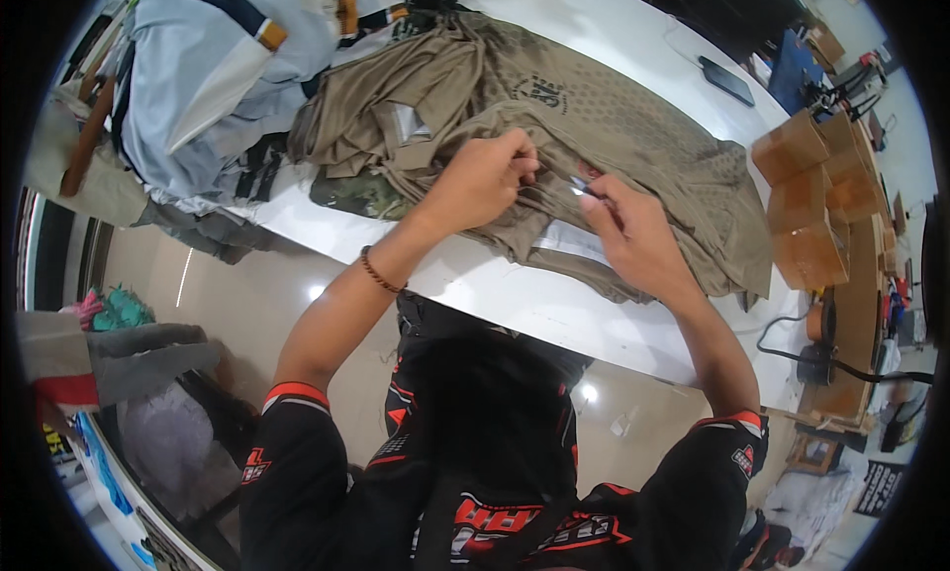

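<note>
A brown-olive garment (pixel 653 126) with a dark print and a honeycomb pattern lies bunched across the white table. My left hand (pixel 485 180), a beaded bracelet at its wrist, is closed in a pinch just over the folds; what its fingers hold is too small to make out. Between the thumb and fingers of my right hand (pixel 638 230) is a small tool with a shiny metal tip (pixel 580 186), pointing toward my left hand. Its handle is hidden in my grip. A small reddish patch shows on the cloth beside the tip.
Light grey-blue garments (pixel 223 66) are heaped at the far left, with camouflage cloth (pixel 361 195) under the brown fabric. A dark phone (pixel 725 81) lies at the far right. Brown cardboard boxes (pixel 807 200) stand along the right edge, near a black cable (pixel 841 363).
</note>
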`<state>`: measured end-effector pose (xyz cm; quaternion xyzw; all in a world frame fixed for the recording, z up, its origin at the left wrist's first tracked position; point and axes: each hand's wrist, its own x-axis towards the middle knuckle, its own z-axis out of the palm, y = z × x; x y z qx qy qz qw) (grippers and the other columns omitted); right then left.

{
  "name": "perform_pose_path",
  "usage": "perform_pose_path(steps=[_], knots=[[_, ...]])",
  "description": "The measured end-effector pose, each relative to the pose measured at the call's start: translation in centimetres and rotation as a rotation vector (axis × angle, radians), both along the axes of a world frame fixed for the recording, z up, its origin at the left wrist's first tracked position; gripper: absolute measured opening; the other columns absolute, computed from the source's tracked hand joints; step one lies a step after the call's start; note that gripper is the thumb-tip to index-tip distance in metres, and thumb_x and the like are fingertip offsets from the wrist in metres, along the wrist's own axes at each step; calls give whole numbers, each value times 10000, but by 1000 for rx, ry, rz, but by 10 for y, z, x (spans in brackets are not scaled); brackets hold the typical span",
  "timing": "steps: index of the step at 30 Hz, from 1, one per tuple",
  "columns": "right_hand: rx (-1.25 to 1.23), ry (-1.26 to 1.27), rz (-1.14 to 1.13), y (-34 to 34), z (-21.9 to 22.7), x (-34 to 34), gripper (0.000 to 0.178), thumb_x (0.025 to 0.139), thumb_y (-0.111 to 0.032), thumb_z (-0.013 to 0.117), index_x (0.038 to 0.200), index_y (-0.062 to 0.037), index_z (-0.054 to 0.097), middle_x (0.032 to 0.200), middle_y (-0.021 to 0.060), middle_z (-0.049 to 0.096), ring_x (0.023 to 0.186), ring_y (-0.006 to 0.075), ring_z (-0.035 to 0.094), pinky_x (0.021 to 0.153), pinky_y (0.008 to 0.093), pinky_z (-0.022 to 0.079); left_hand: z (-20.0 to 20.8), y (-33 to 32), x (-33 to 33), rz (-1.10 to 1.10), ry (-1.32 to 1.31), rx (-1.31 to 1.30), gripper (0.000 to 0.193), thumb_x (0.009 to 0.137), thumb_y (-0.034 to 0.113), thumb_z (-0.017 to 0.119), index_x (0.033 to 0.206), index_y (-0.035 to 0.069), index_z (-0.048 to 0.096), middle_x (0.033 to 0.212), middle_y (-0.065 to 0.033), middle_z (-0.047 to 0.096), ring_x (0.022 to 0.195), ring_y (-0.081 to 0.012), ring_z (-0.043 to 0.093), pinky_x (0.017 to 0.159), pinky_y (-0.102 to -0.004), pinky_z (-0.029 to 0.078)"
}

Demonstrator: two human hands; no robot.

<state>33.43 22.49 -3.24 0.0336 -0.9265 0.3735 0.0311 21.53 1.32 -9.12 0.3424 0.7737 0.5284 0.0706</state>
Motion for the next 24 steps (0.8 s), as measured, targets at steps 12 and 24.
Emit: perform_pose_path(steps=[12,24], knots=[[283,-79,94,-2,-6,-14,341,1060,-322,577,1038,13,641,793,258,680,804,476,674,732,572,500,3,2,6,1,164,-43,80,896,27,784,967,0,759,890,-132,751,723,-221,691,680,-330,530],[374,-49,132,-10,-15,-24,304,1054,-342,575,1040,-48,651,773,217,690,806,453,689,717,581,525,3,8,9,38,226,-61,67,908,-4,736,950,-24,688,876,-151,711,739,-290,660,684,-376,503]])
